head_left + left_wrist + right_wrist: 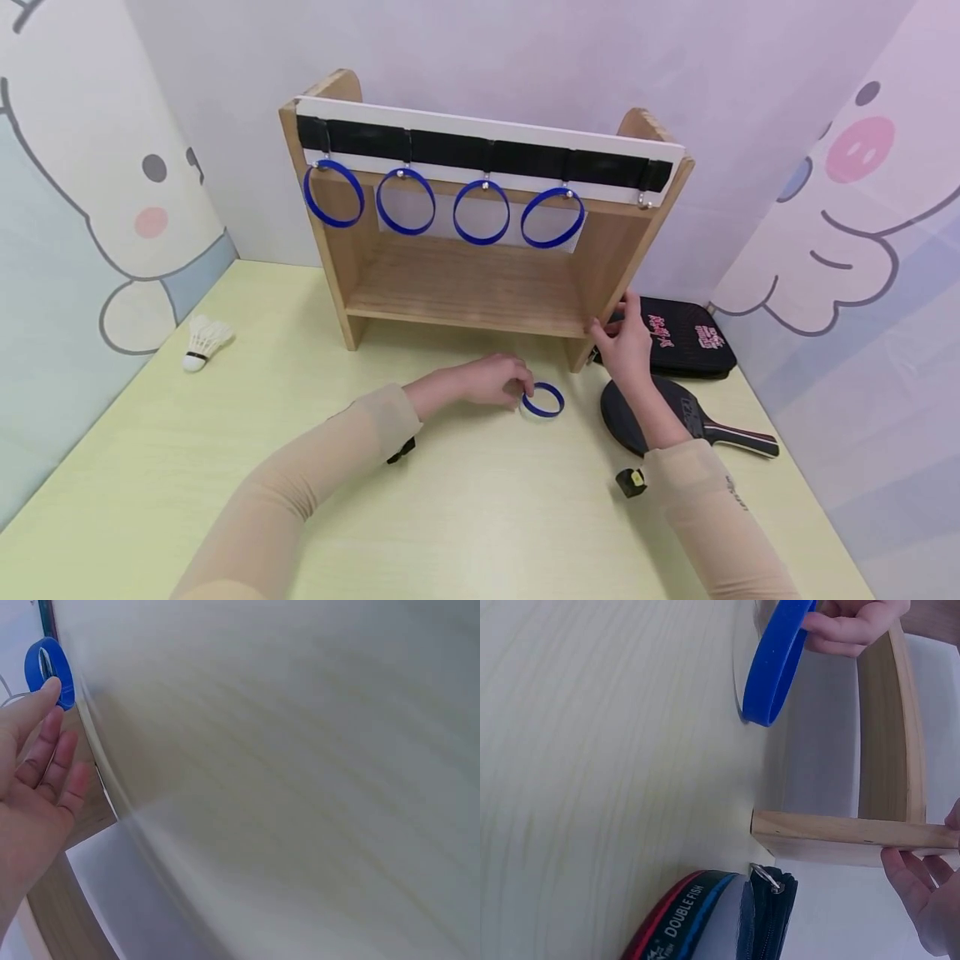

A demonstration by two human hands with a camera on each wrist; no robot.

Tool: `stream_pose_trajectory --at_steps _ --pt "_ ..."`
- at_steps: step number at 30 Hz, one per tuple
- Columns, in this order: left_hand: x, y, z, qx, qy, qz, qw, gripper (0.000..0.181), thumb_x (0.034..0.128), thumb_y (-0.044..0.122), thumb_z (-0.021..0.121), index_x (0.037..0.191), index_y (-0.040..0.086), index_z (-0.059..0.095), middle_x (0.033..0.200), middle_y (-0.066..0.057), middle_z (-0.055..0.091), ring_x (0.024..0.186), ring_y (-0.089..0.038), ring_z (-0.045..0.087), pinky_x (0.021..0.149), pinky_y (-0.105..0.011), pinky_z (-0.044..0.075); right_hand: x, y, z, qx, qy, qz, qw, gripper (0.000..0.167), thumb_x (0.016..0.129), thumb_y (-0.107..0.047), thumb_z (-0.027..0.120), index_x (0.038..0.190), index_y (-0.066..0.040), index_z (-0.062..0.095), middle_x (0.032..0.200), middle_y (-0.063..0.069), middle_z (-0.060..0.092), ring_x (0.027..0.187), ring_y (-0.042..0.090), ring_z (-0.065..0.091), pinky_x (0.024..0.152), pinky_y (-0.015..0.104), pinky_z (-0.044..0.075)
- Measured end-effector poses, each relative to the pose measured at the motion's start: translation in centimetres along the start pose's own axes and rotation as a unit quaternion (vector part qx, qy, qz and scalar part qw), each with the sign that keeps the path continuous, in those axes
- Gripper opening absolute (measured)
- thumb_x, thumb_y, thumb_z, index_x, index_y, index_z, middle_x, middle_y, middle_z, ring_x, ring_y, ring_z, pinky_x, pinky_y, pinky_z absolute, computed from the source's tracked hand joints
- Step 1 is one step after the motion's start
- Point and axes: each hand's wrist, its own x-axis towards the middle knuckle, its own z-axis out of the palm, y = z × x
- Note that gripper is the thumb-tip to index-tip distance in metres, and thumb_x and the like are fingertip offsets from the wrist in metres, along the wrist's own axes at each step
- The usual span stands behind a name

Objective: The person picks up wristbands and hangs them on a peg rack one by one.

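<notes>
A blue ring (543,400) stands tilted just over the table in front of the shelf, its left edge pinched between the thumb and fingers of my left hand (497,381). The same blue ring (66,671) shows at the fingertips in the left wrist view. My right hand (628,343) grips the front edge of the right side panel of the wooden shelf (465,321); in the right wrist view its fingers lie on both sides of that panel (840,831). Several more blue rings (482,239) hang from small hooks on the shelf's black-and-white strip (450,150). The rightmost hook (645,201) bears no ring.
To the right of the shelf lie a black zipped case (686,337) and a black table tennis bat (678,408), partly under my right forearm. A white shuttlecock (204,342) sits at the table's left edge. Fabric walls with cartoon prints enclose the table.
</notes>
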Motion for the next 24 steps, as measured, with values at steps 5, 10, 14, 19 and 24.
stream_pose_trajectory --at_steps 5,10,14,19,24 --pt "-0.2 0.4 0.0 -0.019 0.011 -0.001 0.9998 0.023 0.0782 0.011 0.076 0.099 0.015 0.068 0.095 0.007 0.063 0.093 -0.008 0.056 0.09 -0.024 0.042 0.0 0.0 0.0 -0.002 -0.002 0.005 1.0 0.062 0.089 -0.018 0.064 0.141 -0.027 0.03 0.118 0.017 0.055 0.085 0.032 0.062 0.068 0.05 0.056" --pt "-0.5 0.8 0.1 -0.034 0.039 -0.011 0.9986 0.016 0.0804 0.012 0.075 0.094 0.015 0.066 0.089 0.007 0.062 0.087 -0.008 0.053 0.082 -0.022 0.042 0.1 -0.1 0.0 -0.004 -0.003 0.007 1.0 0.062 0.089 -0.018 0.062 0.141 -0.028 0.029 0.116 0.016 0.055 0.084 0.031 0.062 0.068 0.049 0.056" --pt "-0.6 1.2 0.0 -0.055 0.062 -0.014 0.9964 0.011 0.0833 0.015 0.073 0.09 0.016 0.065 0.082 0.008 0.059 0.081 -0.008 0.052 0.076 -0.022 0.042 0.1 -0.1 0.0 -0.002 -0.006 0.011 0.9999 0.063 0.089 -0.019 0.063 0.141 -0.029 0.028 0.117 0.016 0.054 0.085 0.031 0.062 0.069 0.049 0.056" --pt "-0.7 1.6 -0.1 -0.058 0.083 -0.007 0.9948 0.009 0.0845 0.019 0.072 0.09 0.016 0.065 0.08 0.009 0.057 0.078 -0.009 0.052 0.073 -0.021 0.041 0.1 -0.1 0.0 -0.003 -0.006 0.01 0.9999 0.063 0.089 -0.019 0.063 0.141 -0.029 0.029 0.118 0.016 0.054 0.086 0.032 0.062 0.068 0.049 0.056" --pt "-0.9 2.0 -0.2 -0.066 0.108 -0.013 0.9919 0.012 0.0835 0.021 0.073 0.092 0.015 0.068 0.082 0.007 0.056 0.078 -0.009 0.052 0.07 -0.019 0.043 0.0 -0.1 0.0 -0.004 -0.007 0.013 0.9999 0.062 0.089 -0.019 0.063 0.141 -0.028 0.029 0.119 0.016 0.055 0.086 0.032 0.062 0.068 0.05 0.056"
